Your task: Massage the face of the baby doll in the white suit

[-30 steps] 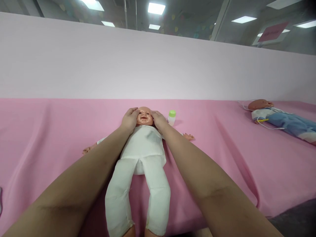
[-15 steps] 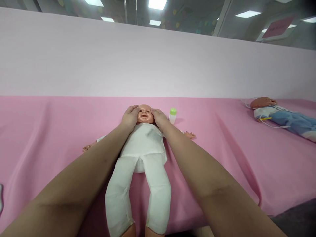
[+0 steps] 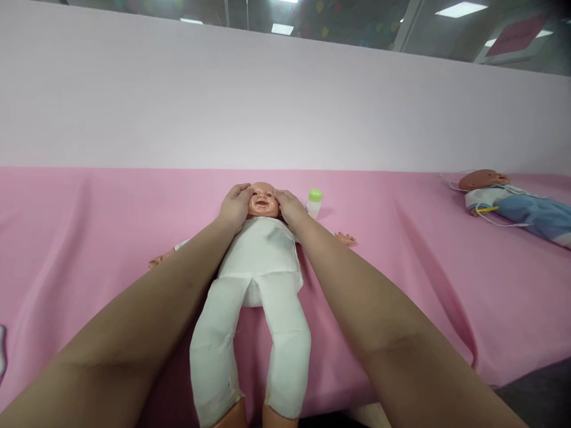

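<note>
A baby doll [image 3: 263,246] with a white cloth body lies on its back on the pink cloth, face up, its legs toward me. My left hand [image 3: 235,208] rests against the left side of its head, fingers curved round by the temple. On the other side of the head, my right hand [image 3: 291,210] does the same. The doll's head is held between both hands, its face showing between them. Its arms stretch out sideways, partly hidden under my forearms.
Just right of my right hand stands a small bottle with a green cap [image 3: 314,203]. A second doll in blue and white clothes [image 3: 530,208], with thin white tubing, lies at the far right. The pink cloth [image 3: 379,238] meets a white wall [image 3: 285,107] behind.
The view has tilted slightly down, so the scene sits a little higher. Both hands remain at the doll's head.
</note>
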A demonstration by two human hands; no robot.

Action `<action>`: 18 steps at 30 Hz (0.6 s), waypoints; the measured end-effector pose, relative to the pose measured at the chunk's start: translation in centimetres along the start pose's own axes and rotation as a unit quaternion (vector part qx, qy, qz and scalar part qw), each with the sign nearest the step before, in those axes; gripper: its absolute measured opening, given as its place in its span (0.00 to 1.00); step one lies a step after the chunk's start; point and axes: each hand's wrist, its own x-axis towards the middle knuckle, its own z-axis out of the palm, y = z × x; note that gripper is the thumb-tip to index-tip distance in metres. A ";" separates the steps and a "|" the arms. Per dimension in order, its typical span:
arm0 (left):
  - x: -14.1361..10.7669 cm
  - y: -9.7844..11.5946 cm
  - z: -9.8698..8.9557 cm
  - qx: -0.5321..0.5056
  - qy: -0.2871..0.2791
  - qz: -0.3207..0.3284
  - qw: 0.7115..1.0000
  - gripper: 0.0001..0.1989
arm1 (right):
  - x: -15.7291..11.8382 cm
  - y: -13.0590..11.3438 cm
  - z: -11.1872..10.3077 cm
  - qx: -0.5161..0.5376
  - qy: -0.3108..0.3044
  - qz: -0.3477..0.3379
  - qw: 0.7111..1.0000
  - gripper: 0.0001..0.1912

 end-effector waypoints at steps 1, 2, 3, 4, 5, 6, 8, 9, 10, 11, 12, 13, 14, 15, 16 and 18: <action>0.0 0.0 0.0 0.002 0.001 0.001 1.000 0.17 | 0.0 -0.1 0.0 0.001 0.002 0.013 1.000 0.21; 0.1 -0.1 0.0 0.003 0.002 0.001 1.000 0.17 | 0.0 -0.1 0.0 0.005 0.005 0.028 1.000 0.21; 0.2 -0.2 0.0 0.003 0.004 0.000 1.000 0.17 | -0.1 -0.2 0.1 0.013 0.006 0.040 0.999 0.21; 0.3 -0.3 0.0 0.003 0.005 -0.001 1.000 0.17 | -0.1 -0.3 0.1 0.021 0.006 0.045 0.999 0.22; 0.4 -0.4 0.1 0.002 0.007 -0.003 1.000 0.17 | -0.1 -0.3 0.1 0.026 0.005 0.045 0.999 0.21; 0.5 -0.4 0.1 0.001 0.008 -0.005 1.000 0.17 | 0.0 -0.3 0.1 0.028 0.004 0.043 0.999 0.21; 0.6 -0.5 0.1 0.000 0.009 -0.008 1.000 0.17 | 0.0 -0.3 0.1 0.026 0.001 0.035 0.999 0.21; 0.6 -0.5 0.2 0.000 0.010 -0.009 1.000 0.17 | 0.1 -0.3 0.1 0.024 -0.002 0.031 0.999 0.21; 0.6 -0.5 0.2 -0.001 0.010 -0.010 1.000 0.17 | 0.1 -0.3 0.1 0.022 -0.004 0.029 0.999 0.22; 0.6 -0.5 0.2 -0.002 0.011 -0.010 1.000 0.18 | 0.1 -0.2 0.1 0.020 -0.005 0.027 0.999 0.22; 0.6 -0.4 0.2 -0.002 0.012 -0.010 1.000 0.17 | 0.2 -0.2 0.1 0.018 -0.005 0.026 0.999 0.22; 0.5 -0.4 0.2 -0.003 0.012 -0.010 1.000 0.17 | 0.2 -0.2 0.1 0.017 -0.006 0.025 1.000 0.22; 0.5 -0.3 0.3 -0.002 0.012 -0.008 1.000 0.17 | 0.2 -0.1 0.1 0.016 -0.007 0.023 1.000 0.21; 0.5 -0.3 0.3 0.000 0.012 -0.006 1.000 0.17 | 0.3 -0.1 0.1 0.017 -0.008 0.021 1.000 0.21; 0.5 -0.3 0.3 0.000 0.011 -0.004 1.000 0.17 | 0.3 0.0 0.1 0.019 -0.011 0.019 1.000 0.21; 0.5 -0.4 0.3 -0.001 0.012 -0.002 1.000 0.17 | 0.4 0.0 0.1 0.022 -0.016 0.018 0.999 0.21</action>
